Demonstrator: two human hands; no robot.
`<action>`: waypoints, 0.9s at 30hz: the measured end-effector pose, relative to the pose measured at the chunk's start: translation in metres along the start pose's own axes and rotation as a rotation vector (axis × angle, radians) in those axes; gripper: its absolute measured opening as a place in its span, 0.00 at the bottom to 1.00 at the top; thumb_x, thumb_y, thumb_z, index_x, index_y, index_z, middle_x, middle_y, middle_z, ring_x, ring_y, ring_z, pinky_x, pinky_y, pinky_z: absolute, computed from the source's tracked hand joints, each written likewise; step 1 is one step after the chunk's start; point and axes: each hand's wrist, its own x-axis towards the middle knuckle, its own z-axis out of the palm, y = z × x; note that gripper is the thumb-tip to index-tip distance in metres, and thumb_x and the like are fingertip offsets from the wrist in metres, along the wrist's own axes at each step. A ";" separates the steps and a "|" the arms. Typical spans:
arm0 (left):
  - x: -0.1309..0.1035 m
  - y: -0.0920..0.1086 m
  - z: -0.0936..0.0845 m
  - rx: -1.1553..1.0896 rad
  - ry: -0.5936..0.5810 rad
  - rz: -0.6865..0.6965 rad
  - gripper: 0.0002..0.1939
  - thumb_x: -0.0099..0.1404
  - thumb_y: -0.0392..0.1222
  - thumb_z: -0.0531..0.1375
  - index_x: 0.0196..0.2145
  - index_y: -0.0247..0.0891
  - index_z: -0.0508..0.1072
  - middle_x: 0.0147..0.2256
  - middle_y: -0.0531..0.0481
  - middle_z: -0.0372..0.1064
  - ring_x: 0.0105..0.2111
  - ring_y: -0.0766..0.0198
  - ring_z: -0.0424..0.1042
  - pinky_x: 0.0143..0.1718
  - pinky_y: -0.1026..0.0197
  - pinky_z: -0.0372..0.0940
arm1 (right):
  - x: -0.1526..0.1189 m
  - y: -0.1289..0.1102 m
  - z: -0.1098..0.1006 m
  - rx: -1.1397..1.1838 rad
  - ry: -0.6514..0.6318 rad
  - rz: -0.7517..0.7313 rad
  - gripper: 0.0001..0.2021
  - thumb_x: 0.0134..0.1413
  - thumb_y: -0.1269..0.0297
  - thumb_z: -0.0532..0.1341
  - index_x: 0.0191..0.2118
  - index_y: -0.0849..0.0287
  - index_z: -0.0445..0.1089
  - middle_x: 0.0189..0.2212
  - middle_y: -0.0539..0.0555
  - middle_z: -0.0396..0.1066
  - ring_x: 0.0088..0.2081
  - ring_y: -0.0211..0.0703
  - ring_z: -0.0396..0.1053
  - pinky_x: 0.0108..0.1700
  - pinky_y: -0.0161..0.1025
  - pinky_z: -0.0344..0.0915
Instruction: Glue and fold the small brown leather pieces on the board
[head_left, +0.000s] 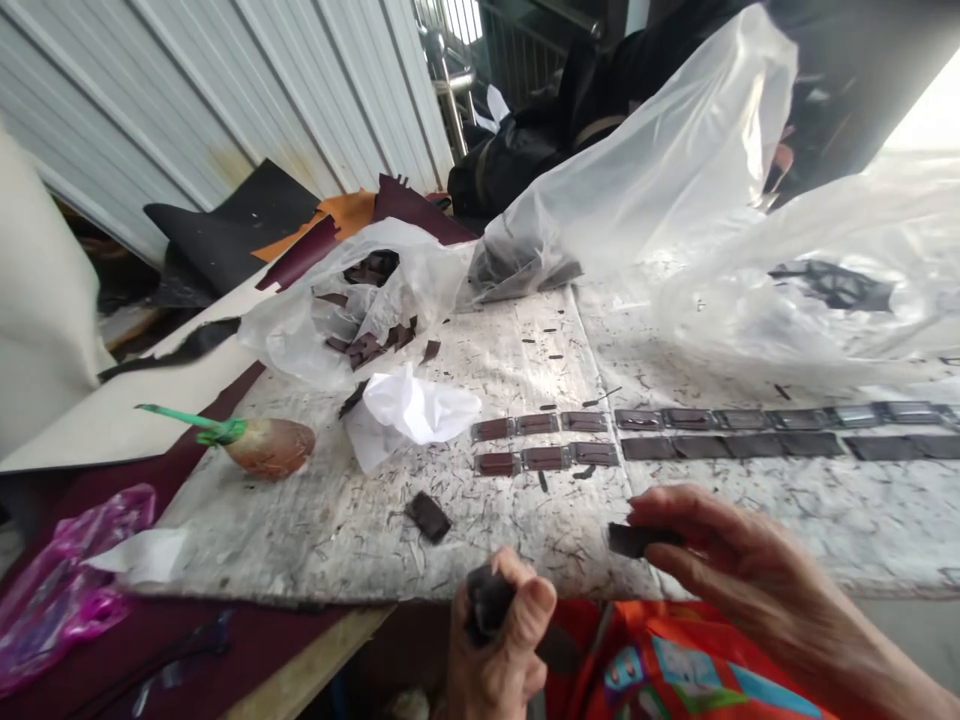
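Note:
My left hand, at the table's front edge, is closed round a black bundle; most of the bundle is hidden by the fingers. My right hand pinches a small dark rectangular piece between thumb and fingers, low over the table. A similar dark brown piece lies alone to the left. Beyond the hands run two rows of small flat pieces: dark brown pieces with clear edges on the left and plain dark strips on the right.
A clear bag of brown scraps lies open at the back left. Larger plastic bags stand behind the rows. White crumpled paper, an onion-shaped object with a green stalk and pink plastic lie leftward. Thread bits litter the pale tabletop.

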 end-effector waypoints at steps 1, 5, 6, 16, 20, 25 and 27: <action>0.001 -0.001 0.006 0.084 0.015 -0.011 0.25 0.53 0.62 0.67 0.26 0.38 0.65 0.17 0.64 0.42 0.15 0.79 0.38 0.15 0.70 0.34 | -0.003 -0.002 0.001 -0.034 -0.024 -0.027 0.12 0.52 0.55 0.67 0.43 0.48 0.75 0.39 0.52 0.78 0.40 0.45 0.77 0.42 0.37 0.75; 0.008 -0.002 0.025 0.254 0.010 0.069 0.29 0.48 0.63 0.69 0.37 0.37 0.74 0.18 0.60 0.50 0.18 0.74 0.49 0.17 0.69 0.43 | -0.008 -0.011 0.003 -0.129 -0.114 -0.108 0.10 0.56 0.59 0.63 0.44 0.48 0.74 0.38 0.52 0.78 0.39 0.46 0.77 0.39 0.38 0.75; 0.010 -0.002 0.028 0.272 -0.005 0.081 0.27 0.48 0.63 0.69 0.34 0.36 0.75 0.18 0.59 0.51 0.20 0.73 0.51 0.18 0.69 0.46 | -0.008 -0.013 0.004 -0.145 -0.131 -0.111 0.09 0.56 0.60 0.63 0.44 0.48 0.73 0.38 0.52 0.78 0.39 0.46 0.76 0.39 0.39 0.75; 0.011 0.004 0.036 0.635 0.093 0.263 0.21 0.64 0.56 0.58 0.22 0.38 0.66 0.19 0.57 0.51 0.21 0.70 0.53 0.23 0.66 0.52 | 0.007 -0.011 0.002 -0.077 -0.214 0.030 0.07 0.59 0.56 0.60 0.38 0.52 0.72 0.27 0.49 0.74 0.28 0.39 0.71 0.31 0.34 0.70; 0.016 0.022 0.029 0.844 0.154 0.413 0.15 0.67 0.49 0.55 0.26 0.39 0.68 0.20 0.58 0.56 0.20 0.71 0.59 0.24 0.67 0.55 | 0.022 -0.003 -0.013 -0.150 -0.106 0.109 0.13 0.56 0.50 0.62 0.38 0.53 0.72 0.27 0.50 0.73 0.28 0.40 0.70 0.31 0.36 0.69; 0.023 0.039 0.005 1.117 0.078 0.720 0.07 0.68 0.37 0.54 0.36 0.42 0.71 0.25 0.58 0.68 0.25 0.69 0.70 0.29 0.69 0.65 | 0.041 -0.001 -0.024 -0.259 -0.051 0.150 0.16 0.55 0.46 0.60 0.37 0.55 0.73 0.27 0.51 0.73 0.27 0.40 0.70 0.29 0.35 0.68; 0.027 0.039 -0.003 1.191 -0.032 0.818 0.12 0.68 0.33 0.52 0.46 0.42 0.71 0.33 0.54 0.74 0.31 0.67 0.74 0.33 0.69 0.68 | 0.046 -0.004 -0.024 -0.303 -0.065 0.159 0.16 0.55 0.46 0.60 0.36 0.54 0.73 0.26 0.49 0.73 0.25 0.39 0.70 0.27 0.34 0.66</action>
